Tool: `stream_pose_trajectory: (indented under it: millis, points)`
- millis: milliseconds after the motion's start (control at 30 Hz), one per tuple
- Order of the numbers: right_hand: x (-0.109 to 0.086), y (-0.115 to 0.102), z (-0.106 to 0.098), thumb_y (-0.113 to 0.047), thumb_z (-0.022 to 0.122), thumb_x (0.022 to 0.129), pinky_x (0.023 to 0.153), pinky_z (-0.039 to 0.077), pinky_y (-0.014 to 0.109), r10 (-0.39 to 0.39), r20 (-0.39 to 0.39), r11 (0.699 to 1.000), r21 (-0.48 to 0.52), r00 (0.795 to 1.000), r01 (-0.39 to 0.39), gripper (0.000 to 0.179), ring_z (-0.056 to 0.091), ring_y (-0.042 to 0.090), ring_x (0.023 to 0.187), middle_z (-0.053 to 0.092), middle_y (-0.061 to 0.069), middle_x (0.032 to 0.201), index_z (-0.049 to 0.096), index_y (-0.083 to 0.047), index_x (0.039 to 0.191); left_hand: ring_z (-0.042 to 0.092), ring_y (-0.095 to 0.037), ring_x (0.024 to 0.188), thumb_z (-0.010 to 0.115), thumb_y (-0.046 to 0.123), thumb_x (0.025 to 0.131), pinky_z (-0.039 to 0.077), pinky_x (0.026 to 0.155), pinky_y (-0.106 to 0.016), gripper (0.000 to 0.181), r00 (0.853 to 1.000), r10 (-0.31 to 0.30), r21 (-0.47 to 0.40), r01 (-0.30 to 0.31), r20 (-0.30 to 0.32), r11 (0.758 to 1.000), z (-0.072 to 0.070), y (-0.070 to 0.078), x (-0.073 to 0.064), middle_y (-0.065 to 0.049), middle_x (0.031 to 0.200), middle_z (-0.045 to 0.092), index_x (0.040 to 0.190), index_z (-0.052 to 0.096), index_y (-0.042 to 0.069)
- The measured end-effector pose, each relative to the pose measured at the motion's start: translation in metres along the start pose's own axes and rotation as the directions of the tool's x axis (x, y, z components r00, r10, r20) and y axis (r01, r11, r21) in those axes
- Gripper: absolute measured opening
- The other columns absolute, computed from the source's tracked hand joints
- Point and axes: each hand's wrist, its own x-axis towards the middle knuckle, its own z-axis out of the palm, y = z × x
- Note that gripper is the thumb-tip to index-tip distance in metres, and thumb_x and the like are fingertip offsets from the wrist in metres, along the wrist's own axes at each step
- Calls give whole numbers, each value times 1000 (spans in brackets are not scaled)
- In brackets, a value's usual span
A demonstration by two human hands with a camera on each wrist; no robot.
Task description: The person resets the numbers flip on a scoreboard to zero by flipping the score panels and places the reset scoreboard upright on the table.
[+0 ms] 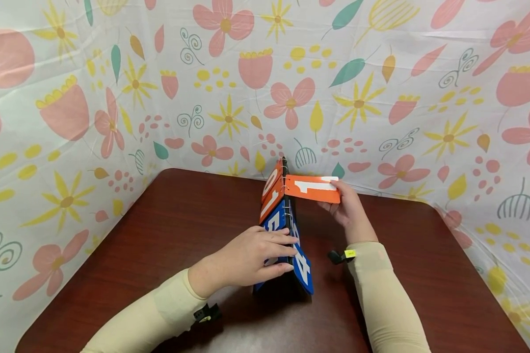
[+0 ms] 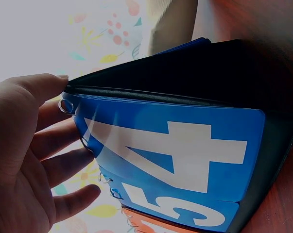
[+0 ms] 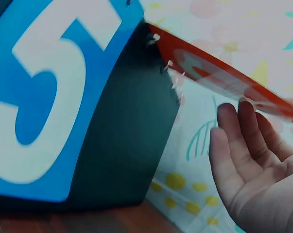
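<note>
A tent-shaped flip scoreboard [image 1: 287, 215] stands on the table, its black stand [image 3: 122, 141] carrying ringed number cards. Across the near end of its top ridge rests my left hand [image 1: 256, 252], fingers fairly straight. The left wrist view shows this hand [image 2: 25, 141] with its thumb at the ridge and its fingers by the metal rings [image 2: 66, 106]. My right hand [image 1: 349, 208] pinches the outer end of an orange card [image 1: 311, 188] marked 1, raised to the right. Blue cards marked 4 [image 2: 190, 155] and 5 [image 3: 68, 92] hang on the right face.
Dark reddish-brown table [image 1: 181, 206] surrounds the scoreboard on both sides. Behind it hangs a white floral cloth [image 1: 256, 98]. Small black wrist devices [image 1: 207, 313] sit on both sleeves.
</note>
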Motion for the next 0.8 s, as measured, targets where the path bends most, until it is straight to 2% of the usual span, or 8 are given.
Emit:
stream_pose_trajectory:
  millis: [100,267,333,433,533,600,667,800]
  points:
    - [-5,-1,7,-30,53,107,90,61,40,-83,102,993,94,991,74,40,78,21,102,74,3,122,43,-16,144,51,-15,145,55,45,105,48,109,-46,39,1000,0,-1,0,2,1000,-1,0,0,7,148,61,136,69,25]
    - [-11,2,23,-29,46,109,101,56,47,-223,235,967,177,946,184,46,75,25,112,71,7,134,41,-12,152,52,-15,145,55,45,105,48,109,-47,39,1000,2,-5,-2,4,1000,0,0,0,6,147,62,135,70,24]
    - [-13,3,31,-29,46,110,101,57,48,-260,238,964,127,936,235,50,74,23,114,69,6,136,39,-12,156,52,-15,144,55,45,105,49,109,-47,39,1000,4,-7,-4,-1,1000,1,0,0,6,147,62,135,70,24]
    - [-14,5,46,-26,52,108,97,59,44,-291,172,953,-32,941,301,52,70,19,115,64,3,137,37,-13,157,52,-15,144,56,45,105,49,108,-47,39,1000,7,-11,-7,-7,1000,1,0,0,6,147,63,135,70,24]
    - [-12,6,64,-22,57,106,93,60,36,-313,105,920,-212,944,329,56,66,17,116,56,3,138,36,-14,157,52,-14,144,56,45,105,49,107,-46,39,1000,7,-15,-7,-9,1000,1,0,0,5,147,63,135,70,24]
    - [-9,7,75,-19,56,106,95,59,32,-322,102,882,-328,941,337,56,63,19,119,54,9,142,34,-12,157,52,-15,144,56,44,105,49,107,-46,39,1000,8,-18,-8,-8,1000,1,0,0,5,147,63,135,70,24]
    - [-7,6,85,-18,54,107,98,57,32,-326,137,821,-450,935,352,53,62,23,122,53,15,145,35,-9,156,52,-15,144,56,43,105,49,107,-46,38,1000,11,-17,-11,-9,1000,1,-1,0,5,147,62,135,70,24]
    - [-1,1,105,-15,51,107,105,52,41,-322,285,623,-654,903,428,43,63,36,122,58,26,138,43,-5,148,53,-15,144,57,42,105,50,107,-46,37,1000,20,-5,-20,-18,1000,1,-1,1,6,147,63,134,70,24]
